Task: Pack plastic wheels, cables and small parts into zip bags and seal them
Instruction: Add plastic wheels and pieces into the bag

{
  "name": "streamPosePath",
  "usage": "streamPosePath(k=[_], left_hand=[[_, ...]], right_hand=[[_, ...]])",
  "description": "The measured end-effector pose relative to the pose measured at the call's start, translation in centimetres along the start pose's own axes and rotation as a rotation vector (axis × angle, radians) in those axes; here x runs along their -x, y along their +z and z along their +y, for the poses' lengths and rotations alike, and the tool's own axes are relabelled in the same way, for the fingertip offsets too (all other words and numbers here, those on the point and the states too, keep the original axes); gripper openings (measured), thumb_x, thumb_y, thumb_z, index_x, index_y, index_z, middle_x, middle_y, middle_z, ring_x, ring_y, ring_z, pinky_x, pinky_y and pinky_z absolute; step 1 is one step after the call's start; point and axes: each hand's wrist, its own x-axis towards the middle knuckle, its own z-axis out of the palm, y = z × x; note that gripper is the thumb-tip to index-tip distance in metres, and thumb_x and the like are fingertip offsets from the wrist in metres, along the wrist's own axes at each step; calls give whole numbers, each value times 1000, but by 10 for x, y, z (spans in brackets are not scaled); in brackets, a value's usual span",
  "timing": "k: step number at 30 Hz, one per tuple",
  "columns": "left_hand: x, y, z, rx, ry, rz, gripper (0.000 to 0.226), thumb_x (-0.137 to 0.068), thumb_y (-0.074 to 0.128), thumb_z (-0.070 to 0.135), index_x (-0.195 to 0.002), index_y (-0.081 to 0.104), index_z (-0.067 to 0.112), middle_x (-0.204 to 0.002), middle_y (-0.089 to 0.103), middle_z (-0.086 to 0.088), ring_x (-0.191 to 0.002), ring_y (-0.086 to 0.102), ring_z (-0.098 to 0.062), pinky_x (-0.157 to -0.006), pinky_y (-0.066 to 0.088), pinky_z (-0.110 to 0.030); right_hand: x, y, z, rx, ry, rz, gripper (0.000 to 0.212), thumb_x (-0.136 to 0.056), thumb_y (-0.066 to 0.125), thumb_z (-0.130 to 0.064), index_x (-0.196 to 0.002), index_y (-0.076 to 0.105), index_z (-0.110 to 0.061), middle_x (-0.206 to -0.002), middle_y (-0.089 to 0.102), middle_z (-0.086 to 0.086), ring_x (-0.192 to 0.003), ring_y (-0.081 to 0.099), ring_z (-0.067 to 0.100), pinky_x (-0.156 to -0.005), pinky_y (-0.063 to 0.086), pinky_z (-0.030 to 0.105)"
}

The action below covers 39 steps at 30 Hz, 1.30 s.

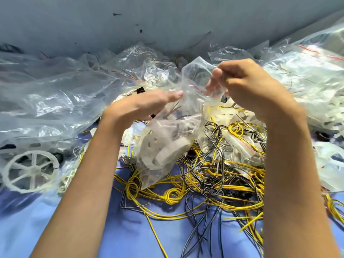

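Note:
A clear zip bag (163,146) with a red seal line hangs in the air above the cloth, holding white plastic parts. My right hand (249,88) pinches its top edge at the right, fingers curled round the plastic. My left hand (143,107) is at the bag's left edge with straight fingers, fingertips touching the plastic near the opening. Below the bag lies a tangle of yellow and black cables (204,185). A white spoked plastic wheel (30,172) lies at the left inside another clear bag.
Large clear bags (55,94) are heaped at the left and back. More bags with white parts (314,75) fill the right. A blue cloth (119,229) covers the surface in front. A grey wall (167,19) stands behind.

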Motion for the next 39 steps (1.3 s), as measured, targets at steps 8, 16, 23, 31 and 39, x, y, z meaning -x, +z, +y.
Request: streamPosePath(k=[8, 16, 23, 31, 39], left_hand=[[-6, 13, 0, -279, 46, 42, 59, -93, 36, 59, -111, 63, 9, -119, 62, -11, -105, 58, -23, -94, 39, -29], [13, 2, 25, -204, 219, 456, 45, -91, 57, 31, -56, 34, 16, -52, 37, 1, -43, 34, -8, -42, 23, -26], [32, 0, 38, -263, 284, 615, 37, -83, 65, 28, -57, 41, 16, -54, 46, 4, -62, 45, -20, -57, 32, -27], [56, 5, 47, -216, 380, -424, 30, -91, 52, 25, -111, 62, 5, -104, 71, -9, -93, 69, -17, -87, 53, -29], [24, -4, 21, -586, 160, -100, 44, -89, 55, 46, -124, 51, 20, -121, 62, 1, -105, 59, -16, -92, 47, -31]], right_hand=[[-3, 8, -2, -70, 47, -16, 34, -98, 45, -27, -72, 61, -12, -73, 68, -10, -88, 67, 22, -78, 53, 42], [-8, 4, 2, -190, 112, 202, 35, -97, 46, -28, -64, 56, -22, -91, 69, 13, -90, 64, 29, -86, 51, 47], [3, 7, -16, -332, 137, -101, 37, -84, 60, -53, -111, 54, -29, -111, 63, -7, -102, 62, 10, -83, 56, 39], [8, 1, -16, -126, 53, -241, 18, -82, 70, -36, -80, 67, -18, -81, 62, 2, -75, 56, 11, -80, 58, 46], [6, -1, -3, -119, 190, -160, 40, -70, 77, -43, -95, 65, -14, -90, 63, 1, -80, 65, 16, -80, 58, 43]])
